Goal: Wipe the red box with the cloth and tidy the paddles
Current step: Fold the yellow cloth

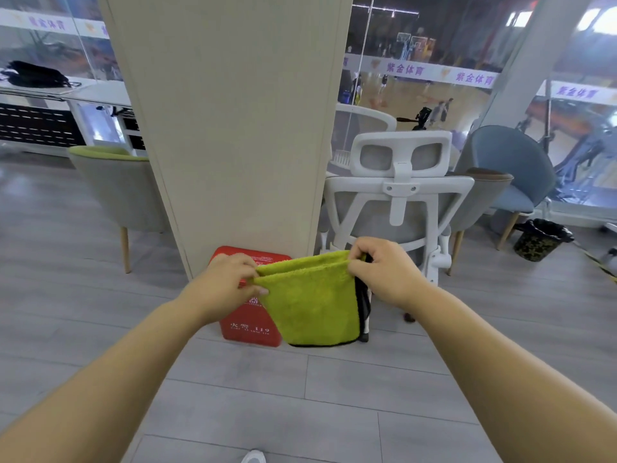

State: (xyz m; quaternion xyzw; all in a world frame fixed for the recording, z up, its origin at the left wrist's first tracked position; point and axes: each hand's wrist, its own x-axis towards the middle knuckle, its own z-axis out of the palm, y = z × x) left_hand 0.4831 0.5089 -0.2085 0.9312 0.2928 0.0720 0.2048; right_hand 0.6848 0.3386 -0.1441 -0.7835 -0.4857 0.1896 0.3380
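1. Pile, thick and fluffy, covers the yellow-green cloth [310,302], which has a thin black hem and hangs in the air folded double, its two plush top edges one behind the other.
2. The left hand [230,282] pinches the upper left corner, its fingers [246,263] curled and clamped on the pile. The right hand [384,272] pinches the upper right corner the same way.
3. The smooth, hard-looking red box [247,332], with rounded corners and white lettering, stands on the grey plank floor [334,396] against the foot of a matt beige pillar [233,128]. It sits just behind the cloth; the cloth and the left hand hide its right part and much of its front.
4. A dark strip [363,299] shows behind the cloth's right edge, too covered to make out.
5. A white plastic office chair with a grey mesh back [397,195] stands right of the pillar, its base partly hidden by the right hand and the cloth.
6. A white shoe tip [253,457] is cut off by the bottom edge.
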